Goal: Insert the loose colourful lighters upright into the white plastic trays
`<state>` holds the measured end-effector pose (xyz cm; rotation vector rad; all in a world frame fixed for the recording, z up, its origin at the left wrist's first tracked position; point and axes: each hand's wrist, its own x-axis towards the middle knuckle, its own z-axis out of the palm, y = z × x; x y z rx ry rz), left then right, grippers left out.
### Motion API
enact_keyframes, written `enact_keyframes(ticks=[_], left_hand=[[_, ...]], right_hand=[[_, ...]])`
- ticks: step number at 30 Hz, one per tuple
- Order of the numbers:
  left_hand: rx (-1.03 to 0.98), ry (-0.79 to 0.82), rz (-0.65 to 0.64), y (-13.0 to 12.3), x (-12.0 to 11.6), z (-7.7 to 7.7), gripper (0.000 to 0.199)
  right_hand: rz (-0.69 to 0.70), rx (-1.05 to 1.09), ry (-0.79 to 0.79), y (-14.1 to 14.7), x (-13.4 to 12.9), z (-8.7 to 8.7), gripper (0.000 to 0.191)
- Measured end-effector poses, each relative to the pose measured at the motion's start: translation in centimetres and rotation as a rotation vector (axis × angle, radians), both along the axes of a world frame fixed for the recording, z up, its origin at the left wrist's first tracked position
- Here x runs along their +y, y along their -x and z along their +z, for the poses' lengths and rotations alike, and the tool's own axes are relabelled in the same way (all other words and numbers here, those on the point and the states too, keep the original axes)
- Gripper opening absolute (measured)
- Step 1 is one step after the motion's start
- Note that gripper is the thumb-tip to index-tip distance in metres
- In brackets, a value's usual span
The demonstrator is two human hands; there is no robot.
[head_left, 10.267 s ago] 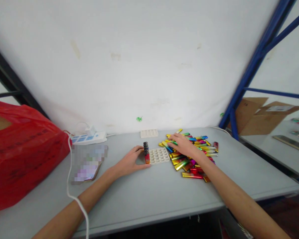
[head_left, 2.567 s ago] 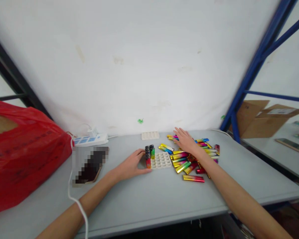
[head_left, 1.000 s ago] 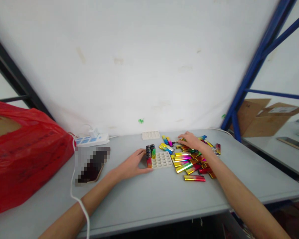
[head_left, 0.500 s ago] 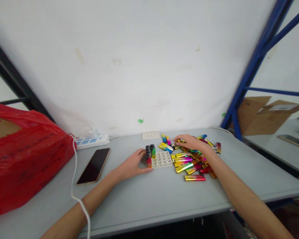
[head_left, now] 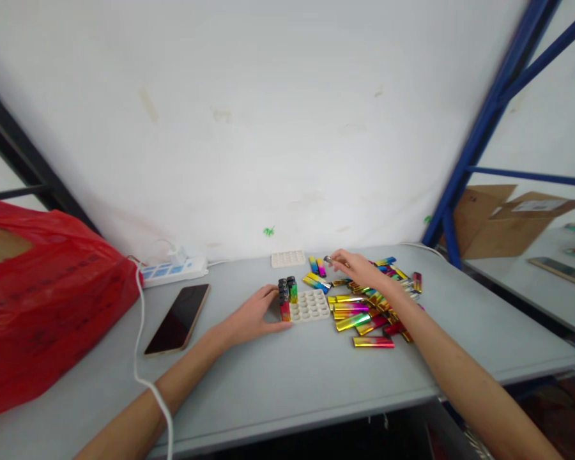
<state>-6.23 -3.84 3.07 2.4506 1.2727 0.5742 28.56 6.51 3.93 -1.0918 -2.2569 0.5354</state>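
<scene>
A white tray with rows of holes [head_left: 311, 306] lies on the grey table. Several upright lighters [head_left: 284, 300] with black and metal tops fill its left end. My left hand [head_left: 252, 316] grips that end, thumb at the near corner and fingers at the far side. Raised slightly above the table, my right hand [head_left: 357, 267] pinches a lighter [head_left: 328, 259]; its metal end pokes out past the fingertips and the rest is hidden. Under and beside the right forearm is a heap of shiny multicoloured lighters [head_left: 359, 321], lying flat.
A second white holed tray [head_left: 288, 258] is by the wall. On the left are a phone [head_left: 178, 319], a power strip [head_left: 175, 271], a white cable [head_left: 141, 364] and a red plastic bag [head_left: 52, 319]. Blue rack posts [head_left: 479, 140] and a cardboard box [head_left: 508, 223] stand right.
My right hand has lifted from the heap and shifted slightly left, with a lighter's metal end now showing at its fingertips. The left hand keeps its place at the tray.
</scene>
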Motion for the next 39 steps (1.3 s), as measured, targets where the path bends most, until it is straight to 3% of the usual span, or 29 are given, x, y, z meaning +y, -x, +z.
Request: enact_keyframes(ticks=[5, 13, 18, 21, 34, 39], left_hand=[[-0.019, -0.002, -0.011, 0.0, 0.1, -0.1, 0.070], [-0.036, -0.010, -0.007, 0.1, 0.2, -0.5, 0.074], [-0.020, 0.002, -0.014, 0.1, 0.1, -0.4, 0.074], [-0.016, 0.010, -0.015, 0.0, 0.0, -0.2, 0.073], [-0.010, 0.011, -0.017, 0.0, 0.1, -0.3, 0.074], [-0.045, -0.005, -0.027, 0.1, 0.0, -0.4, 0.071]], right_hand=[[0.094, 0.388, 0.212, 2.5, -1.6, 0.5, 0.036], [0.083, 0.675, 0.448, 6.4, -4.0, 1.0, 0.046], [-0.131, 0.556, 0.217, 7.4, -4.5, 0.3, 0.058], [-0.191, 0.473, 0.106, 7.9, -5.0, -0.1, 0.064], [-0.158, 0.317, -0.032, 9.2, -7.1, 0.6, 0.047], [0.001, 0.201, -0.050, 9.3, -8.0, 1.1, 0.039]])
